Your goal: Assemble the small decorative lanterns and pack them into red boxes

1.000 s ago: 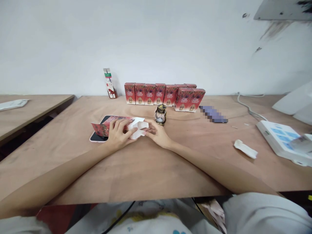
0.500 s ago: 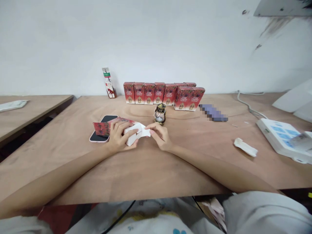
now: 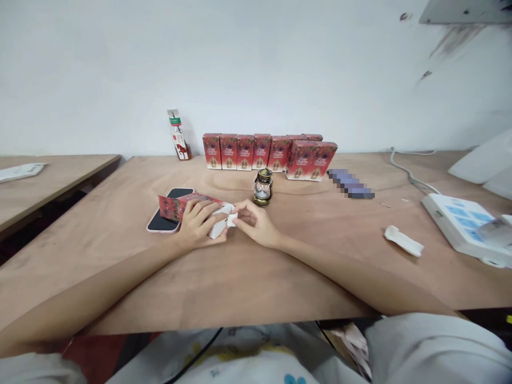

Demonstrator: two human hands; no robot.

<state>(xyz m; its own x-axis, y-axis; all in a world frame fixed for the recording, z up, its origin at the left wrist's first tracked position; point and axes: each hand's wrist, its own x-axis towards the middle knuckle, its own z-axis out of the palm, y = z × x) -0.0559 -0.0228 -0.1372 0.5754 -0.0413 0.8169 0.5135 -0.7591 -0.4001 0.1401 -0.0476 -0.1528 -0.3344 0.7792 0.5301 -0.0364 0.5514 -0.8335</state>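
A red and white cardboard box [image 3: 218, 228] lies on its side in front of me, with its red flap raised at the left end. My left hand [image 3: 199, 223] is wrapped over the box, fingers across its side and thumb underneath. At the right end, my right hand [image 3: 256, 223] pinches a small white end flap between thumb and fingertips, close against the box opening. Just beyond my hands stands a small bronze-coloured lantern [image 3: 262, 188] with a clear globe. Under the left end of the box is a phone [image 3: 164, 223] with a dark screen.
Several red printed boxes [image 3: 245, 153] stand in a row by the wall. Left of them is a bottle [image 3: 181, 143] with a label. On the right are a blurred purple item [image 3: 350, 184], a crumpled white piece [image 3: 403, 241] and a white power strip [image 3: 452, 213] with a cable.
My right hand has moved left, folding the white end flap in toward the box opening. My left hand keeps its hold; the box has shifted slightly.
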